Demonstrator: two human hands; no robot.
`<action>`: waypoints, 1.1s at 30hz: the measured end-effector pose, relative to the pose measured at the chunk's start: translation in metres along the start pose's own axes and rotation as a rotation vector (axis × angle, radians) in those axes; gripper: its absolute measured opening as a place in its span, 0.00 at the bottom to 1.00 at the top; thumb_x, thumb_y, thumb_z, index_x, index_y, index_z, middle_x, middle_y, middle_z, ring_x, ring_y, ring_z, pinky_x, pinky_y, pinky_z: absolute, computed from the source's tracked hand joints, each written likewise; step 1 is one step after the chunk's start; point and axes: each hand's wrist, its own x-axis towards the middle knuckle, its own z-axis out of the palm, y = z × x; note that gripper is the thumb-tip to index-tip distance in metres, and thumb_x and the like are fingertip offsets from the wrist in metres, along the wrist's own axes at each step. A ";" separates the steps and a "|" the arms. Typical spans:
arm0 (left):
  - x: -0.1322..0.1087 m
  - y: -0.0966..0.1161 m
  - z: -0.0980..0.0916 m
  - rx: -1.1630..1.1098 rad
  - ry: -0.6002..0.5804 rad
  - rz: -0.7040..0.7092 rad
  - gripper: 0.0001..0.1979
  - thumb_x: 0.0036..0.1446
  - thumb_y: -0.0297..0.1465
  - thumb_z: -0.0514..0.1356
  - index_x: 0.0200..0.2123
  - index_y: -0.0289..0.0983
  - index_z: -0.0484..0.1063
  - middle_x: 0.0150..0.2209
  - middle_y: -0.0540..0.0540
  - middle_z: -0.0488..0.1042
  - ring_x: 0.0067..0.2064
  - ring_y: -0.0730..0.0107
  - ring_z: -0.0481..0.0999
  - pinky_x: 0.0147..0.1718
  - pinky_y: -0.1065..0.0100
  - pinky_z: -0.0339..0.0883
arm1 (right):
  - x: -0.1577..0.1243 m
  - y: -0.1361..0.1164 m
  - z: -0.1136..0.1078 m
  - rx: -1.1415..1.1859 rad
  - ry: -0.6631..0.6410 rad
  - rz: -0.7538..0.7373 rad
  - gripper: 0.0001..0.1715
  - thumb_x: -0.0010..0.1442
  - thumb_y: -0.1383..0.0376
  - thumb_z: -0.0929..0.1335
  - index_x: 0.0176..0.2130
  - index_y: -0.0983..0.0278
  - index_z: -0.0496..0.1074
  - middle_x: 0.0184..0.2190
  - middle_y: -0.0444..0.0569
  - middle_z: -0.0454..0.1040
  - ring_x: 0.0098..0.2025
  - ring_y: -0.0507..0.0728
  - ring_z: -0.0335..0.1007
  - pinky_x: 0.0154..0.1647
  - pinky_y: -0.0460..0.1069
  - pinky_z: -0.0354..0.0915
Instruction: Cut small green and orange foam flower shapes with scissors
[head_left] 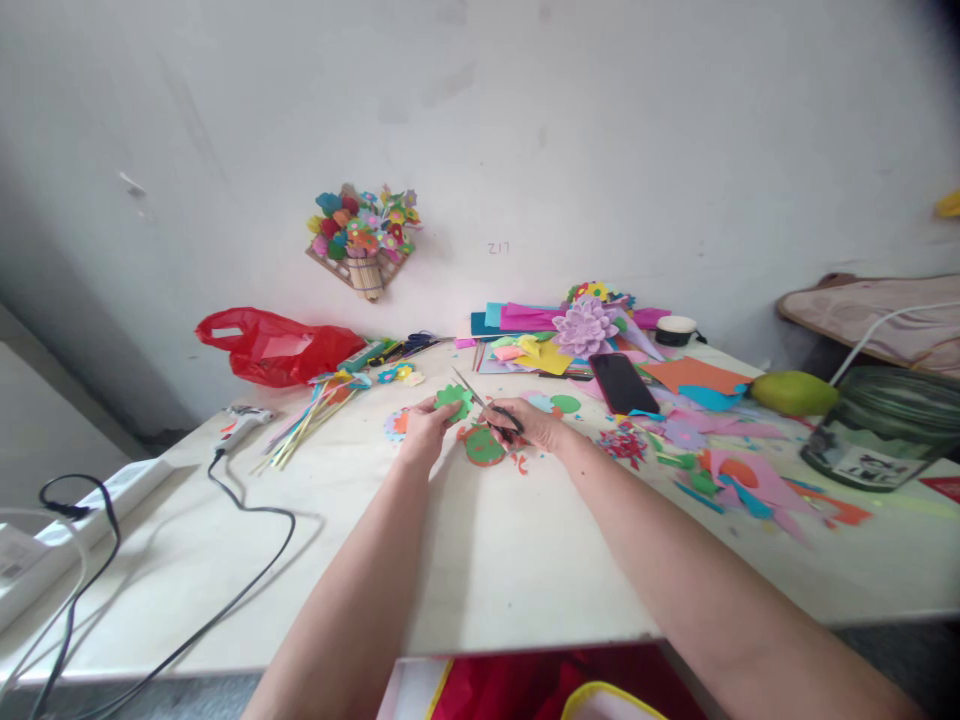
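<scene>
Between the fingers of my left hand (pixel 426 430) is a green paper flower (pixel 454 402) with a scalloped edge. My right hand (pixel 534 424) grips a pair of scissors (pixel 474 388) by its dark handles, the blades pointing up and left beside the flower. Whether the blades touch the paper I cannot tell. On the table below my hands lies a green paper circle (pixel 484 446) with orange scraps around it. Another green circle (pixel 565 403) lies just beyond my right hand. A pale blue and orange paper piece (pixel 396 425) is partly hidden behind my left hand.
A glue gun (pixel 244 428) with a trailing cord lies left, near a white power strip (pixel 90 520). A red plastic bag (pixel 277 345) sits behind. To the right are a phone (pixel 624 384), paper scraps (pixel 750 485), a green fruit (pixel 795 393) and a glass jar (pixel 881 425).
</scene>
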 end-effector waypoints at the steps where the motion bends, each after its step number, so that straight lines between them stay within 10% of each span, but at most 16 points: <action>1: 0.000 0.000 0.000 -0.001 0.000 -0.001 0.12 0.31 0.29 0.72 0.23 0.34 0.75 0.26 0.47 0.77 0.29 0.69 0.76 0.36 0.65 0.69 | 0.000 0.000 0.000 0.005 0.004 0.000 0.19 0.54 0.52 0.67 0.32 0.66 0.67 0.16 0.40 0.67 0.14 0.47 0.59 0.11 0.41 0.51; 33: 0.002 0.001 -0.004 -0.031 0.005 0.029 0.12 0.34 0.30 0.71 0.26 0.32 0.76 0.29 0.45 0.78 0.33 0.64 0.77 0.39 0.62 0.70 | 0.004 0.003 -0.002 -0.016 -0.012 0.020 0.20 0.52 0.51 0.67 0.28 0.66 0.65 0.14 0.39 0.65 0.11 0.46 0.57 0.08 0.41 0.43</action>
